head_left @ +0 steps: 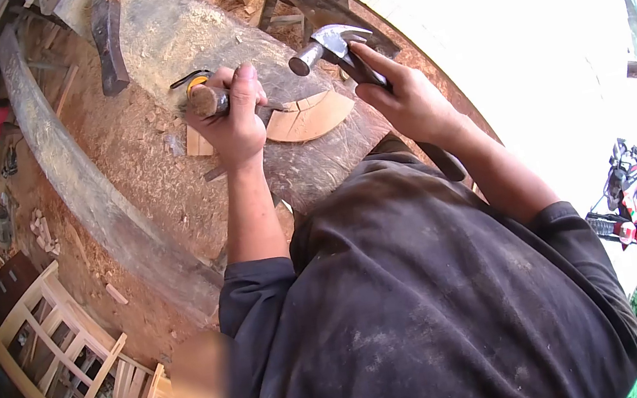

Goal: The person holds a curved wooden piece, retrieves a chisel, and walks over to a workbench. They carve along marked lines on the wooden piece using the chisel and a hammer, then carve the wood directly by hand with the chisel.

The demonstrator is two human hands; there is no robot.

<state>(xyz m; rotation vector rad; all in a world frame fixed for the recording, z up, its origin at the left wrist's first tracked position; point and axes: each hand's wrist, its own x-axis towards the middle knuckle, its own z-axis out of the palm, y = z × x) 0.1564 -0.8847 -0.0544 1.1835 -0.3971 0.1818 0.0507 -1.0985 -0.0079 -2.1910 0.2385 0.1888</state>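
My left hand (239, 128) is wrapped round a chisel (206, 102), its round handle end facing up toward me. The chisel's blade points right, toward a curved piece of pale wood (314, 119) with several cuts across it. Whether the edge touches the wood I cannot tell. A claw hammer (327, 44) is gripped by my right hand (409, 97), its head raised to the right of the chisel handle. Behind my left hand lies a yellow and black tape measure (197, 83), partly hidden. A small pale wood block (198, 141) shows below that hand.
The work rests on a broad, dusty wooden slab (168, 35) with shavings on it. A long curved timber (72, 167) runs along the left. Wooden chair frames (49, 341) stand at lower left. A large bright panel (489, 13) fills the right, with a motorbike (635, 224) beyond.
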